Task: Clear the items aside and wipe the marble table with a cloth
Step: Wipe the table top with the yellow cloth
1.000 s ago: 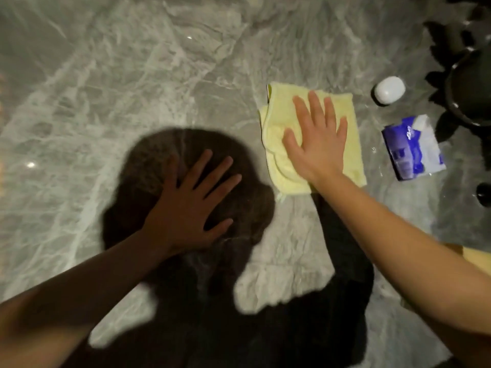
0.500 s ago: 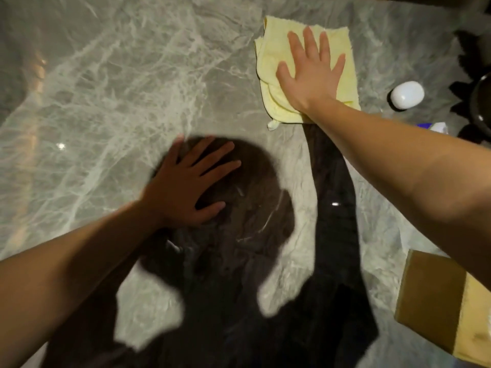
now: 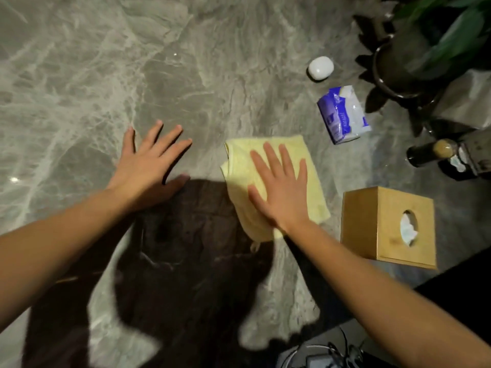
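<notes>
The right hand [image 3: 279, 189], fingers spread flat, presses a folded yellow cloth [image 3: 276, 181] on the grey marble table [image 3: 106, 75], now drawn back nearer the person than half a second ago. The left hand [image 3: 148, 166] rests open, palm down, beside it, next to a wooden tissue box [image 3: 388, 227]

The counter [image 3: 79, 75] lies bare to the left and far side — wide passage there. The right is crowded: a wooden tissue box [image 3: 372, 221] just beside the cloth [image 3: 313, 187], then tissue packet [image 3: 342, 118], white case [image 3: 320, 68], bottle [image 3: 430, 155] and plant pot [image 3: 398, 67].
</notes>
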Tool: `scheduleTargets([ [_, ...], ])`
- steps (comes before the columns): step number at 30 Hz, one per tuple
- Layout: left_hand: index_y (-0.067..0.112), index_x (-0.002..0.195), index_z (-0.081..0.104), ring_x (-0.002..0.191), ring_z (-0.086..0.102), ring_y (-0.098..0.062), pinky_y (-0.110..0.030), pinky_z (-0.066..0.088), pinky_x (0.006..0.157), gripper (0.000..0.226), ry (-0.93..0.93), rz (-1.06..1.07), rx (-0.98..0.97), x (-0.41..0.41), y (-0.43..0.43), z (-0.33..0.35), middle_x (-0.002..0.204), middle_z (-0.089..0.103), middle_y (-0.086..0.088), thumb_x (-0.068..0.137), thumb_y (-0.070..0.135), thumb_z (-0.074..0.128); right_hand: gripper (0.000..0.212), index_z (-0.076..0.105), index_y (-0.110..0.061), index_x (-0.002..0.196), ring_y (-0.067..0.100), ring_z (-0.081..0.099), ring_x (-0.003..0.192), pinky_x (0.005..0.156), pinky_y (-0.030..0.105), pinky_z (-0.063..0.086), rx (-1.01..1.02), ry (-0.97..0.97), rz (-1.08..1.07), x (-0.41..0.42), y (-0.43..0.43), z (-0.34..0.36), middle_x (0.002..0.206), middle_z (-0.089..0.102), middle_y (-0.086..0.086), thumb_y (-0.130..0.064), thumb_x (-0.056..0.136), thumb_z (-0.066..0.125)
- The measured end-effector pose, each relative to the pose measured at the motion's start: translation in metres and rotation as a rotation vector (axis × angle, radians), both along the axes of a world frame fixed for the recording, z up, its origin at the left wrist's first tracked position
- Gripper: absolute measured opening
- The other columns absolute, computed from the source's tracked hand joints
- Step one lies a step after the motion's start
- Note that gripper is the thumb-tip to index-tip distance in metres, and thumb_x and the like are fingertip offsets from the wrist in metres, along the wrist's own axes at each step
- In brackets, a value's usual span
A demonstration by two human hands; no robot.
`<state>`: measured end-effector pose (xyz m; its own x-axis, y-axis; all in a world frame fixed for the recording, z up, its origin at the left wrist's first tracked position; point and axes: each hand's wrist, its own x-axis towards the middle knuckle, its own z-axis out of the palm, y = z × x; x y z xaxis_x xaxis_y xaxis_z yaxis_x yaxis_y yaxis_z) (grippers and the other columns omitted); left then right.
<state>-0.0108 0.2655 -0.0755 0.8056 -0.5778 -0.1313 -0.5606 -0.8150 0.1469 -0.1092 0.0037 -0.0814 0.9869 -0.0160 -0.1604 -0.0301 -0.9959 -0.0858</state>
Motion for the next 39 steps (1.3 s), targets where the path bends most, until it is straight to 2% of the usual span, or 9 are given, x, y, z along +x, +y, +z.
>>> scheduleTargets([
  [2, 0.026, 0.145, 0.029, 0.146, 0.013, -0.032, -0.067, 0.009, 0.108, 0.077, 0.002, -0.029, 0.008, -0.009, -0.012, -0.002, 0.158, 0.019, -0.002, 0.076, 0.062, 0.024, 0.069, 0.021, -0.034, 0.150, 0.029, 0.015, 0.148, 0.113, 0.063, 0.015, -0.044, 0.011, -0.035, -0.035, 0.001, 0.001, 0.160, 0.021, 0.000, -0.057, 0.087, 0.038],
  [6, 0.032, 0.147, 0.018, 0.147, 0.004, -0.030, -0.068, 0.004, 0.109, 0.076, 0.020, -0.046, -0.021, -0.002, -0.038, -0.006, 0.160, 0.008, 0.002, 0.079, 0.066, 0.022, 0.074, 0.016, -0.034, 0.150, 0.027, 0.005, 0.149, 0.114, 0.059, 0.007, 0.029, 0.061, -0.094, -0.109, 0.006, 0.007, 0.161, 0.013, -0.003, -0.058, 0.084, 0.039],
  [9, 0.035, 0.147, 0.013, 0.147, 0.000, -0.029, -0.067, -0.001, 0.109, 0.075, 0.017, -0.019, -0.033, 0.011, -0.049, -0.011, 0.160, 0.005, 0.004, 0.080, 0.066, 0.022, 0.077, 0.021, -0.031, 0.149, 0.028, 0.006, 0.149, 0.113, 0.061, 0.010, 0.001, 0.087, -0.073, -0.147, 0.010, 0.008, 0.161, 0.013, -0.002, -0.056, 0.081, 0.045],
  [14, 0.029, 0.146, 0.025, 0.145, 0.017, -0.034, -0.069, 0.011, 0.107, 0.074, -0.097, -0.034, 0.068, 0.011, -0.051, -0.017, 0.158, 0.021, -0.002, 0.081, 0.063, 0.031, 0.065, 0.040, -0.030, 0.142, 0.029, 0.012, 0.148, 0.113, 0.062, 0.012, -0.003, 0.048, -0.097, -0.145, 0.011, 0.006, 0.159, 0.020, -0.002, -0.051, 0.080, 0.045],
  [17, 0.029, 0.147, 0.026, 0.145, 0.016, -0.032, -0.068, 0.009, 0.108, 0.072, -0.092, -0.029, 0.035, 0.013, -0.050, -0.016, 0.158, 0.019, -0.001, 0.083, 0.062, 0.033, 0.066, 0.043, -0.029, 0.140, 0.030, 0.016, 0.147, 0.111, 0.064, 0.017, -0.017, 0.034, -0.098, -0.129, 0.013, 0.004, 0.158, 0.024, -0.001, -0.051, 0.077, 0.046],
  [22, 0.029, 0.148, 0.020, 0.146, 0.010, -0.032, -0.066, 0.007, 0.108, 0.072, -0.069, -0.028, 0.022, 0.012, -0.050, -0.018, 0.160, 0.013, -0.001, 0.085, 0.062, 0.029, 0.073, 0.034, -0.031, 0.144, 0.028, 0.017, 0.147, 0.111, 0.062, 0.017, -0.048, 0.007, -0.095, -0.052, 0.011, 0.001, 0.158, 0.025, -0.001, -0.053, 0.075, 0.045],
  [25, 0.030, 0.148, 0.023, 0.146, 0.011, -0.032, -0.067, 0.008, 0.109, 0.074, -0.024, -0.009, -0.017, 0.014, -0.052, -0.014, 0.158, 0.019, -0.001, 0.082, 0.063, 0.033, 0.080, 0.022, -0.036, 0.148, 0.027, 0.011, 0.148, 0.112, 0.060, 0.014, -0.044, 0.033, -0.070, 0.013, 0.005, 0.001, 0.160, 0.019, -0.003, -0.054, 0.073, 0.042],
  [30, 0.027, 0.145, 0.031, 0.145, 0.017, -0.032, -0.069, 0.012, 0.107, 0.074, -0.015, -0.012, -0.031, 0.015, -0.051, -0.012, 0.157, 0.023, -0.002, 0.080, 0.062, 0.037, 0.071, 0.018, -0.037, 0.149, 0.025, 0.003, 0.149, 0.114, 0.060, 0.005, 0.005, 0.004, -0.031, 0.128, 0.000, -0.001, 0.161, 0.012, -0.006, -0.059, 0.083, 0.031],
  [39, 0.028, 0.147, 0.027, 0.146, 0.012, -0.034, -0.070, 0.010, 0.107, 0.074, -0.016, -0.005, -0.105, 0.016, -0.049, -0.013, 0.158, 0.021, -0.003, 0.081, 0.060, 0.042, 0.067, 0.013, -0.035, 0.151, 0.026, -0.001, 0.149, 0.116, 0.060, -0.001, 0.076, -0.097, -0.040, 0.310, 0.004, -0.005, 0.162, 0.007, -0.004, -0.057, 0.089, 0.026],
])
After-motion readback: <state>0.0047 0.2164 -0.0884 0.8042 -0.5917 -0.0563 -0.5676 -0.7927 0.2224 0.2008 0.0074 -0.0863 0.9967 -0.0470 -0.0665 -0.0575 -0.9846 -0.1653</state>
